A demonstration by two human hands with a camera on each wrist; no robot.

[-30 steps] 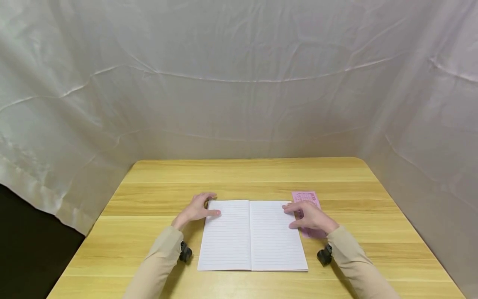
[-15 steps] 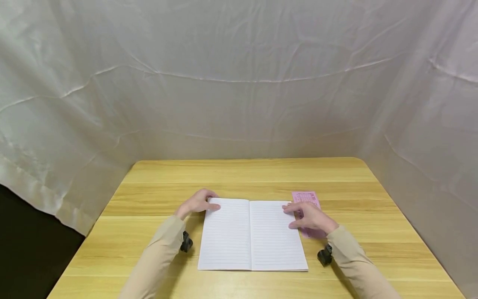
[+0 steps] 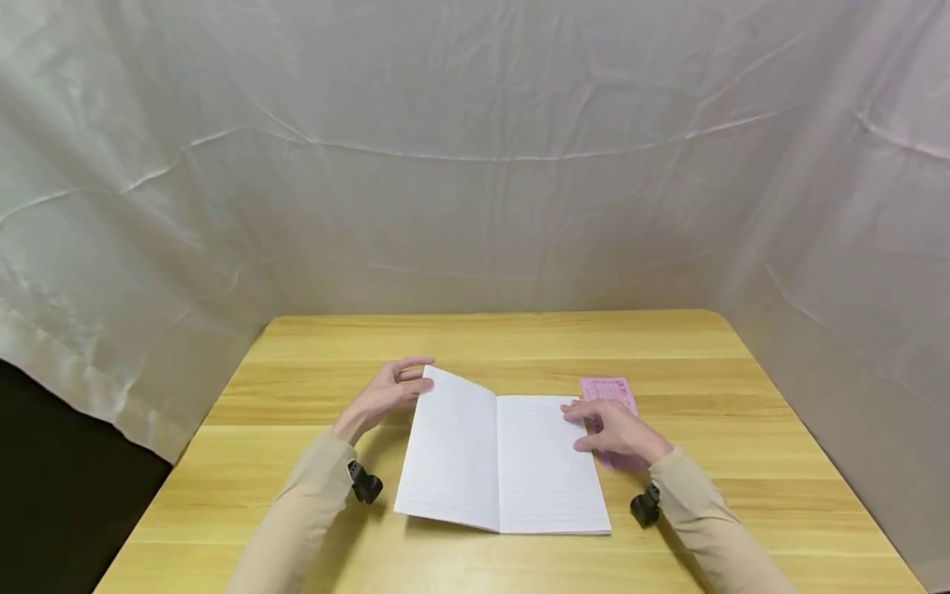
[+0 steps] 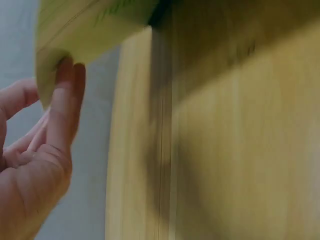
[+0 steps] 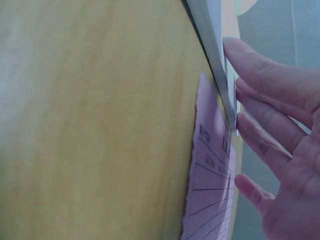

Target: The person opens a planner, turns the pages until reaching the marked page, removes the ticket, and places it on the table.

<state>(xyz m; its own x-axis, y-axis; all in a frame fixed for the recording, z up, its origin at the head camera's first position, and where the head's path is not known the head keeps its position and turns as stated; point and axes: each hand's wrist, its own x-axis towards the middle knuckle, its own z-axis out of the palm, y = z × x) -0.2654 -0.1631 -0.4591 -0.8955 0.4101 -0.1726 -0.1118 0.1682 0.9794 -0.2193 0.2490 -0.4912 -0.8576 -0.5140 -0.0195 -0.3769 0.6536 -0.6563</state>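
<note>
An open notebook (image 3: 552, 470) with white lined pages lies on the table. Its left side is raised at a slant from the spine, with the top outer corner highest. My left hand (image 3: 380, 396) pinches that corner between thumb and fingers. From below, the left wrist view shows the notebook cover (image 4: 95, 30), yellowish with green print, held by the fingers. My right hand (image 3: 619, 431) rests with loosely extended fingers on the right page near its outer edge. Partly under that hand is a pink printed slip (image 3: 609, 390), next to the notebook.
The wooden table (image 3: 475, 342) has light curtains (image 3: 475, 206) behind it and on both sides. A dark area (image 3: 59, 487) shows past the table's left edge. Each wrist carries a small black camera (image 3: 365, 483).
My left hand has taken hold of the notebook's left side at its top corner and raised it from the table. My right hand and the pink slip have stayed in place.
</note>
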